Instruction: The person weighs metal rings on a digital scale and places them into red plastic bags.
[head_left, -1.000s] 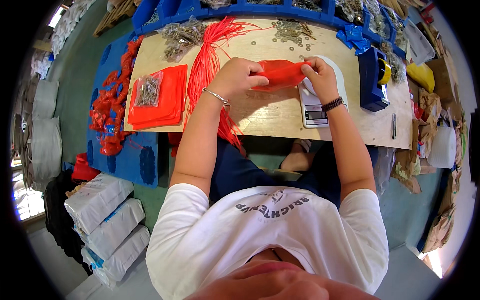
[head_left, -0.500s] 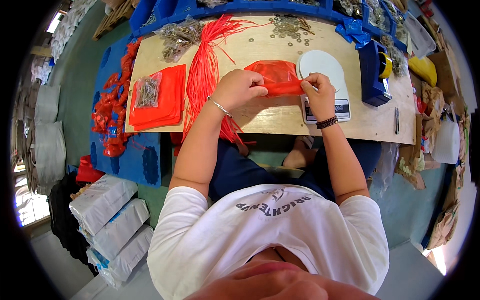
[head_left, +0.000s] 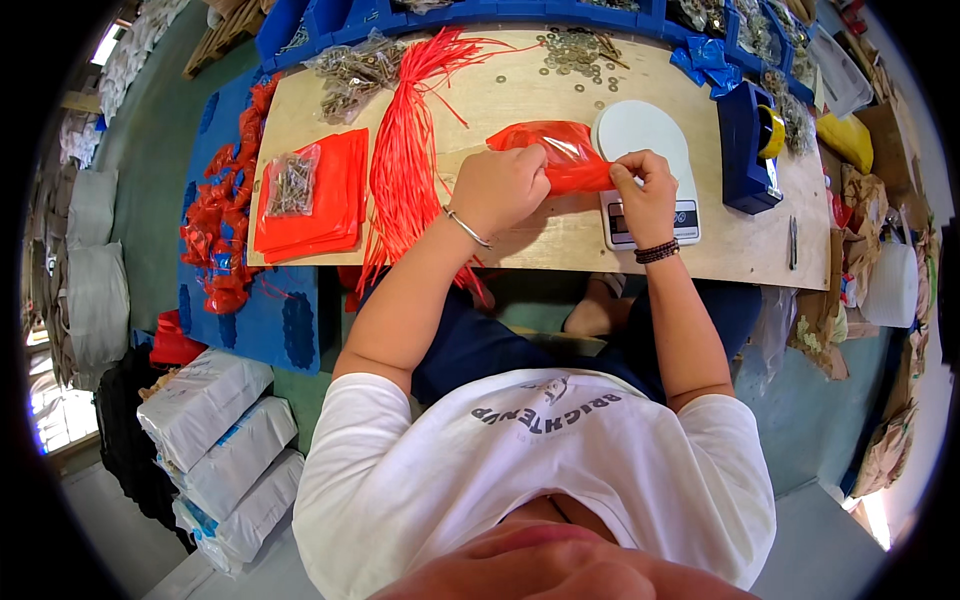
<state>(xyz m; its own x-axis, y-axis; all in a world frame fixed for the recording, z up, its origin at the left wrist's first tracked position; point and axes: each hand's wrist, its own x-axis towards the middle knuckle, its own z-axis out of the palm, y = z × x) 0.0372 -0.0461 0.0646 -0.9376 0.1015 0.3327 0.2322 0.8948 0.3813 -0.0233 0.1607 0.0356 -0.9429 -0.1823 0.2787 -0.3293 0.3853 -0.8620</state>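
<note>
A red plastic bag (head_left: 562,150) stretches between my two hands over the tabletop, just left of the white kitchen scale (head_left: 640,135). My left hand (head_left: 502,185), closed, grips the bag's left end near its open edge. With thumb and fingers pinched, my right hand (head_left: 645,190) holds the right corner in front of the scale's round plate. What the bag contains, if anything, cannot be made out. To the left of my left hand lies a bundle of red plastic strings (head_left: 405,165). Beyond it is a stack of flat red bags (head_left: 335,215) with a clear bag of screws (head_left: 293,183) on top.
Loose washers (head_left: 575,52) lie at the table's far side. A blue tape dispenser (head_left: 745,160) and a pen (head_left: 793,243) are at the right. Filled red bags (head_left: 225,220) cover a blue surface at the left. Blue bins (head_left: 480,18) line the back edge.
My left hand has shifted right and slightly down along the bag, its fingers now more curled. My right hand still pinches the corner, moved a little.
</note>
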